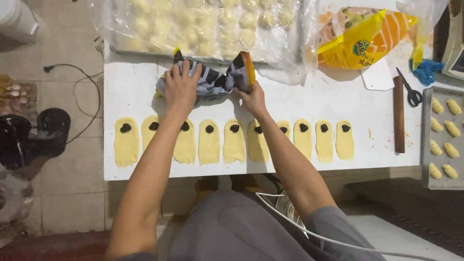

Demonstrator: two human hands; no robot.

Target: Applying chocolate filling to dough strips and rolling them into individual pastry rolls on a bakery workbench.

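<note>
Hands [181, 87] [252, 99] grip a crumpled pouch [217, 79] above dough strips [234, 141].

We see a white table [290, 104] bearing a near row of dough strips [234, 141], a striped pouch [212, 79], a rolling pin [398, 113] and scissors [411, 92] right, and a covered tray [208, 24] far.

A row of flat oval dough pieces [235, 143] topped with dark filling dots runs across the middle of the white table [290, 104]. Just behind it, upper centre, lies a crumpled striped foil bag [217, 77], with the left hand [181, 87] on its left end and the right hand [252, 99] at its right. Behind the bag sits a plastic-covered tray of dough balls [203, 24]. At the right edge a metal baking tray [425, 145] holds shaped pastries [444, 130], with a brown wooden rolling pin [398, 113] just to its left.
</note>
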